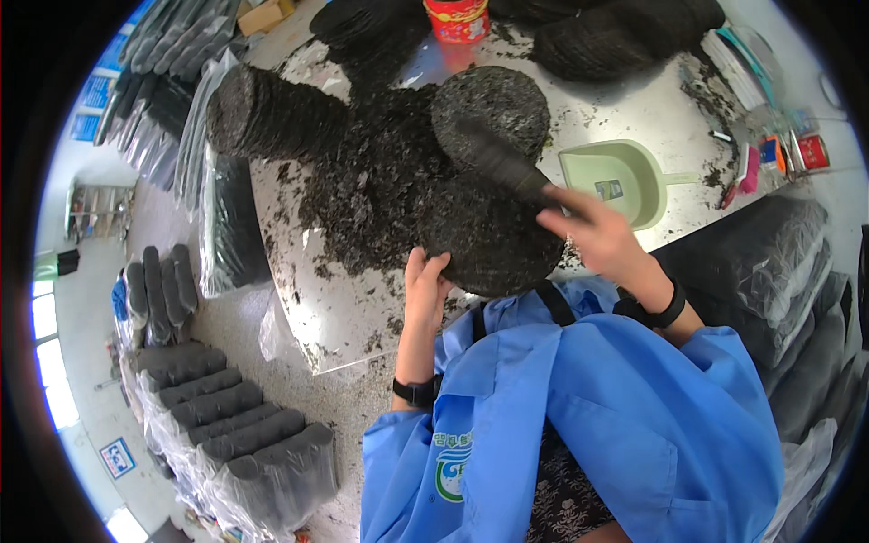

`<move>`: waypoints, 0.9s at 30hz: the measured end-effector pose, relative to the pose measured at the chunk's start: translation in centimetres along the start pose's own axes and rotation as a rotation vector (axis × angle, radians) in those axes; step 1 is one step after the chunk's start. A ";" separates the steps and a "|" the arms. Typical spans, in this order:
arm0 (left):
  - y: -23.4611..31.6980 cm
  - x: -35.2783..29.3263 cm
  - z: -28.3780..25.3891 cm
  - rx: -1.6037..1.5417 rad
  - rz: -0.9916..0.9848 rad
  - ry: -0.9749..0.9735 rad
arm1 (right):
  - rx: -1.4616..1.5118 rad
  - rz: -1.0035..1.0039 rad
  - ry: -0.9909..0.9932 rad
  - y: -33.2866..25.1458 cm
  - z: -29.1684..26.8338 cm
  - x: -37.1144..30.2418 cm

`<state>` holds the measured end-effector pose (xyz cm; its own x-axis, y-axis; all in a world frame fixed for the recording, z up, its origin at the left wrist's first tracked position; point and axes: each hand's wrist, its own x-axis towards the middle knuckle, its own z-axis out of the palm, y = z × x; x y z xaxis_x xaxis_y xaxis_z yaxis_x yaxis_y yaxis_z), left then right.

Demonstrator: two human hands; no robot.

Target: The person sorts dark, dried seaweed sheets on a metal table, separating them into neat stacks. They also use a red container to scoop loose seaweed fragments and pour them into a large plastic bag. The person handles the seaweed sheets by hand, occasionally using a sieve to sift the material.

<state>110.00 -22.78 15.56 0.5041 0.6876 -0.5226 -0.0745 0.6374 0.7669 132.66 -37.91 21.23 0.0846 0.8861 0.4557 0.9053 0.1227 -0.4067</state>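
A round, dark cake of what looks like dried seaweed [498, 249] lies at the table's near edge, in front of my body. My left hand [425, 285] grips its left rim between thumb and fingers. Above its upper right part, my right hand [602, 235] is closed on a dark, elongated thing [507, 163], smeared by motion; its kind is not clear. Just beyond, another round seaweed cake [493, 104] rests on the table. Loose dark seaweed flakes [380, 190] are heaped to the left of both cakes.
A green dustpan [625, 181] sits right of the cakes. Stacked seaweed cakes [272, 113] lie at the left, more [625, 41] at the back. A red bucket [457, 20] stands at the far edge. Bagged dark rolls [235, 416] fill the floor at left; wrapped stacks [769, 271] flank my right.
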 end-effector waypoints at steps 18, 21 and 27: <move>1.3 -1.4 2.0 0.110 0.192 -0.321 | 1.463 0.748 0.519 2.6 -0.1 1.0; 1.3 -1.6 2.7 -0.061 0.237 -0.342 | 1.473 0.760 0.467 0.6 1.3 1.2; 0.7 -2.5 3.1 -0.262 0.198 -0.133 | 1.485 0.863 0.377 -1.6 4.4 1.1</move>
<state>111.36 -25.09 18.58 0.5644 0.7664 -0.3069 -0.3917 0.5758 0.7176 129.49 -35.14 18.86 0.5699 0.7956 -0.2056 -0.5398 0.1738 -0.8237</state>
